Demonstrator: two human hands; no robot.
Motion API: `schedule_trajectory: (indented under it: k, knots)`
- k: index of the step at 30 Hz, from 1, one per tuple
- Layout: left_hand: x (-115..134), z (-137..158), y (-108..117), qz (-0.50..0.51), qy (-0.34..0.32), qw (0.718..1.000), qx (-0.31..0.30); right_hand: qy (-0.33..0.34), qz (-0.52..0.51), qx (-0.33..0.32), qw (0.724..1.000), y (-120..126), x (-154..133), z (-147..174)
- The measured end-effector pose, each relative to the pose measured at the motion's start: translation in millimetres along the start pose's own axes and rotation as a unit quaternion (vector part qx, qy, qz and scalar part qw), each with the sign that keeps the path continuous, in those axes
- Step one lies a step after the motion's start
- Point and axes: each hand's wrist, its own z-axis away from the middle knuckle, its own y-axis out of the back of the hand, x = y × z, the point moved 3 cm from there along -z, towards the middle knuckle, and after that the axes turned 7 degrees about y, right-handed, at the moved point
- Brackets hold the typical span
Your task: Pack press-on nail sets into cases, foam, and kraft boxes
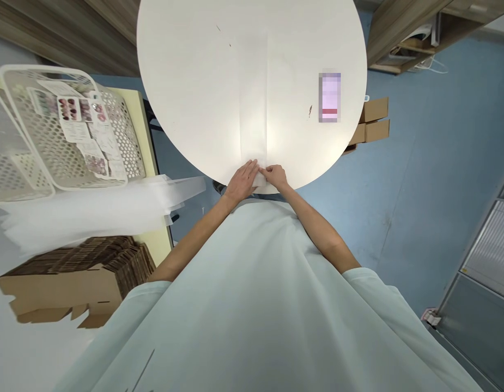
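A long, translucent white strip (253,109), thin like packing foam or film, lies lengthwise on the round white table (186,81), its near end at the table's front edge. My left hand (242,181) rests flat on that near end with the fingers stretched out. Close beside it, my right hand (275,176) has thumb and fingers pinched together at the strip's right edge. The fingertips of both hands almost meet. Part of the strip's near end is hidden under my left hand.
A pixelated rectangle (329,98) lies on the table's right. At left, a side table (159,245) carries white perforated baskets (131,125) with small cards, a stack of white sheets (92,212) and folded cardboard boxes (67,288). Small brown boxes (376,120) stand beyond the table's right edge.
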Motion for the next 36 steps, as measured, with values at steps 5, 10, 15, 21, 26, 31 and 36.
schedule_trajectory:
  k: [5, 10, 15, 21, 26, 31, 36]
  knots:
    - [-6, -3, 6, -0.054, 0.012, 0.998, -0.003, -0.024, -0.038, -0.051, 0.998, 5, 1, 2]
    - [0, -6, 20, -0.075, 0.009, 0.997, -0.014, 0.112, 0.075, 0.024, 0.991, 25, 0, 12]
    - [8, -15, 42, -0.057, 0.026, 0.998, -0.02, 0.282, 0.151, -0.023, 0.947, 25, -1, 14]
    - [5, -27, 53, 0.004, 0.101, 0.995, -0.023, 0.25, 0.086, -0.02, 0.964, 22, 5, -1]
    - [-11, -29, 55, 0.094, 0.2, 0.975, 0.034, 0.202, 0.039, -0.01, 0.979, 28, 1, -19]
    - [-22, -36, 49, 0.161, 0.281, 0.941, 0.093, 0.134, 0.046, 0.005, 0.99, 32, -14, -36]
    - [-27, -50, 41, 0.213, 0.374, 0.886, 0.173, 0.021, 0.058, 0.019, 0.998, 30, -25, -49]
